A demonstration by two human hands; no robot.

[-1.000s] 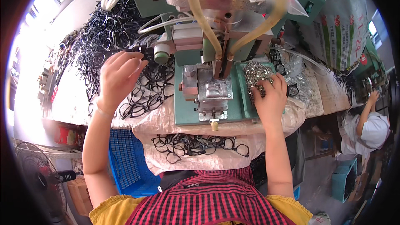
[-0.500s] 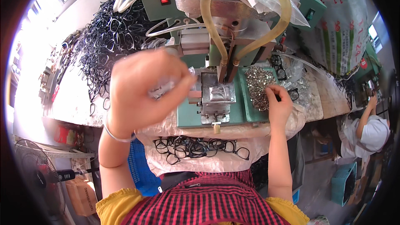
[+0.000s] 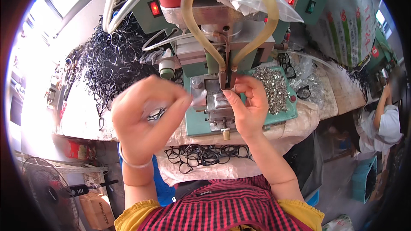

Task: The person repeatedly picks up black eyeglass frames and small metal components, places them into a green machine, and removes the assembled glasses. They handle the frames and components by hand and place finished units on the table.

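Note:
My left hand (image 3: pixel 143 122) is raised left of the bench machine, fingers curled into a closed grip. Whatever it holds is hidden; a bit of dark eyeglass frame (image 3: pixel 156 114) shows through the gap by the fingers, and I cannot tell if it is held. My right hand (image 3: pixel 249 110) has thumb and fingertips pinched just below the machine's two upright copper-coloured electrodes (image 3: pixel 227 75), over the metal fixture block (image 3: pixel 220 100). Anything in that pinch is too small to make out. Right of this hand, a green tray (image 3: pixel 292 108) holds a heap of small shiny metal parts (image 3: pixel 274 90).
A large pile of black eyeglass frames (image 3: pixel 113 55) covers the bench's left. More frames (image 3: pixel 205 154) lie on the cloth (image 3: pixel 171 173) before me. A yellowish hose (image 3: pixel 274 6) loops above the fixture. At far right sits another person (image 3: pixel 387 119); a fan (image 3: pixel 49 192) stands lower left.
My right hand has left the heap of metal parts and moved left to the electrodes. My left hand has dropped slightly, still closed. The view has shifted a little.

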